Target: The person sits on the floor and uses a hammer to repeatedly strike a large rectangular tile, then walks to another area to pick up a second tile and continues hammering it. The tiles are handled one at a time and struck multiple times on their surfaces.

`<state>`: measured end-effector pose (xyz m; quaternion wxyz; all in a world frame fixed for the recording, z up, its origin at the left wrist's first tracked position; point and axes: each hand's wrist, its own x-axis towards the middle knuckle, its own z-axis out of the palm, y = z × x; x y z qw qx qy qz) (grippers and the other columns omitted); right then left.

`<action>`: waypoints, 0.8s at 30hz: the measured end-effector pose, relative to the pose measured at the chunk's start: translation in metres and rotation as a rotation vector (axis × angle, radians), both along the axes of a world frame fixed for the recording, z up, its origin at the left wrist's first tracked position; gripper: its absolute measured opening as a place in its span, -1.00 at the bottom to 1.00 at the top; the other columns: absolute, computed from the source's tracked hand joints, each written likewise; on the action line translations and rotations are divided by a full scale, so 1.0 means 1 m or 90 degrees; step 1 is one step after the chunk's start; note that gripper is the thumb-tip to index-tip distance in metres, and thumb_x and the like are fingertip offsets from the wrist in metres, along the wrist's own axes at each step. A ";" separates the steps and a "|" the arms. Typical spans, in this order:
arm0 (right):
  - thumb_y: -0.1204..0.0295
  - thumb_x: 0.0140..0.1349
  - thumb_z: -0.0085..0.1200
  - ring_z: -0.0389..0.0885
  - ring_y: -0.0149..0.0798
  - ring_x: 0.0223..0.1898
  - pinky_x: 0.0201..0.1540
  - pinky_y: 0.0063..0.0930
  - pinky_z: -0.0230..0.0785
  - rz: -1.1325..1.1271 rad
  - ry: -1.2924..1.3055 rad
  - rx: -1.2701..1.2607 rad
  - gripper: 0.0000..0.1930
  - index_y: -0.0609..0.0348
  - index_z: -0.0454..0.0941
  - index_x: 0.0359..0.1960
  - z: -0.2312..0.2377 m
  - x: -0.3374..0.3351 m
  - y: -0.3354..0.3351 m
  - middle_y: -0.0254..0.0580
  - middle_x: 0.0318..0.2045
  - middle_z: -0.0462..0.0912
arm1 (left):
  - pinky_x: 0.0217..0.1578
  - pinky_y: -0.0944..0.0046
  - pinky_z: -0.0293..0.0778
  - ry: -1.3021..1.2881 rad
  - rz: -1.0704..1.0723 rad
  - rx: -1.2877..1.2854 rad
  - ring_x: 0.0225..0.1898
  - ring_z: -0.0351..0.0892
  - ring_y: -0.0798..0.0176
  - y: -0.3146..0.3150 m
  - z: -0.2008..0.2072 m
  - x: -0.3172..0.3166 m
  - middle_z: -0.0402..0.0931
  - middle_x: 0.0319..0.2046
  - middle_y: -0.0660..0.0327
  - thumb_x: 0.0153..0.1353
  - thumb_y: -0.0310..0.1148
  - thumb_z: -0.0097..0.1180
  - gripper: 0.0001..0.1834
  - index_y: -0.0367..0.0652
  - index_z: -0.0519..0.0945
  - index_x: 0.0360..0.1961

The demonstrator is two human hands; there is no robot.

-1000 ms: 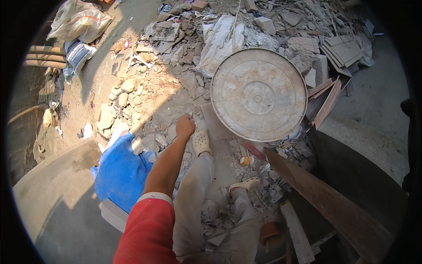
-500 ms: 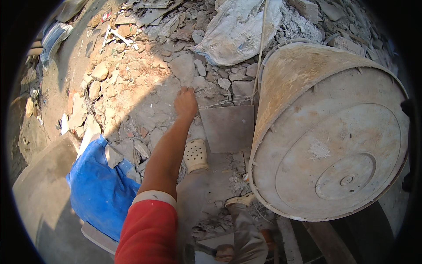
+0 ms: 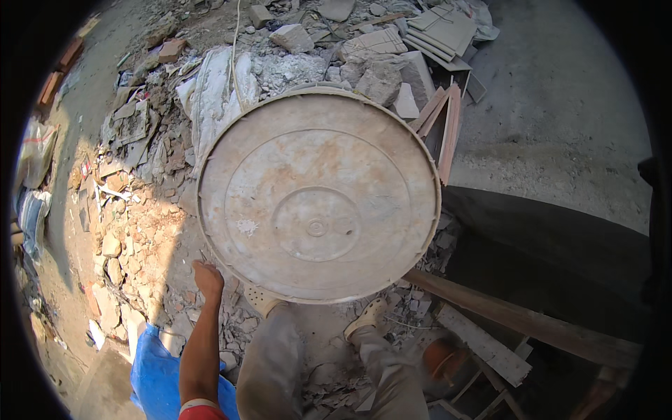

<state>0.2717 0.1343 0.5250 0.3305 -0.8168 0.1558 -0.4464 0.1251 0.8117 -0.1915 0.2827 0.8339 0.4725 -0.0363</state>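
Note:
Low at the left, my left hand (image 3: 208, 278) is closed just outside the lower left rim of a big round plastic tub (image 3: 315, 161). Whether anything thin is pinched in its fingers I cannot make out. The tub, pale and stained with dust, has its ringed bottom turned up toward me and fills the middle of the view, covering the ground beneath. My right hand does not show. Below the tub are my feet in cream clogs (image 3: 365, 318), on rubble.
A blue sheet or bag (image 3: 155, 371) lies beside my left forearm. Beyond the tub are a white sack (image 3: 220, 91), broken concrete (image 3: 292, 38) and stacked tiles (image 3: 441, 31). A wooden beam (image 3: 525, 318) runs across the lower right above a dark recess.
My view has swung right, so the scene sits farther left. The tub now shows its bottom squarely and hides the square tile and the thin strands seen near my left hand.

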 end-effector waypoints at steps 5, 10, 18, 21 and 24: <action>0.22 0.47 0.01 0.37 -0.25 0.24 0.29 -0.18 0.28 0.080 -0.101 0.337 -0.46 0.16 0.21 0.37 -0.014 -0.007 0.028 -0.21 0.21 0.39 | -0.53 0.44 0.37 -0.191 0.193 -0.519 -0.54 0.42 0.43 -0.037 0.200 -0.066 0.48 -0.48 0.26 0.39 -0.45 -0.02 -0.90 -0.22 0.42 -0.29; 0.28 0.37 0.19 0.45 -0.36 0.14 0.21 -0.33 0.31 0.206 -0.112 0.347 -0.48 0.12 0.28 0.27 -0.029 0.005 0.028 -0.33 0.08 0.46 | -0.40 0.38 0.51 -0.145 0.042 -0.688 -0.45 0.55 0.35 -0.146 0.419 -0.015 0.58 -0.43 0.21 0.37 -0.35 0.16 -0.78 -0.30 0.58 -0.10; 0.27 0.34 0.20 0.70 -0.36 -0.34 -0.22 -0.47 0.52 0.281 -0.157 0.410 -0.71 0.29 0.51 -0.19 -0.027 0.063 -0.019 -0.18 -0.44 0.70 | -0.19 0.28 0.54 -0.284 -0.647 -0.874 -0.29 0.61 0.28 -0.463 0.754 0.071 0.61 -0.26 0.09 0.37 -0.38 0.13 -0.76 -0.37 0.54 -0.09; 0.25 0.30 0.22 0.67 -0.12 -0.40 -0.29 -0.28 0.43 0.272 -0.193 0.419 -0.72 0.19 0.47 -0.22 -0.030 0.075 -0.039 -0.09 -0.47 0.64 | -0.13 0.27 0.55 -0.286 -0.901 -0.860 -0.25 0.65 0.25 -0.611 0.823 0.064 0.60 -0.20 0.07 0.39 -0.43 0.09 -0.79 -0.37 0.53 -0.08; 0.25 0.25 0.26 0.56 -0.07 -0.42 -0.28 -0.22 0.33 0.241 -0.138 0.444 -0.72 0.17 0.45 -0.30 -0.037 0.069 -0.058 -0.09 -0.55 0.51 | -0.15 0.34 0.52 -0.138 -1.008 -0.758 -0.24 0.59 0.37 -0.755 0.816 0.062 0.62 -0.26 0.16 0.42 -0.35 0.09 -0.73 -0.38 0.55 -0.04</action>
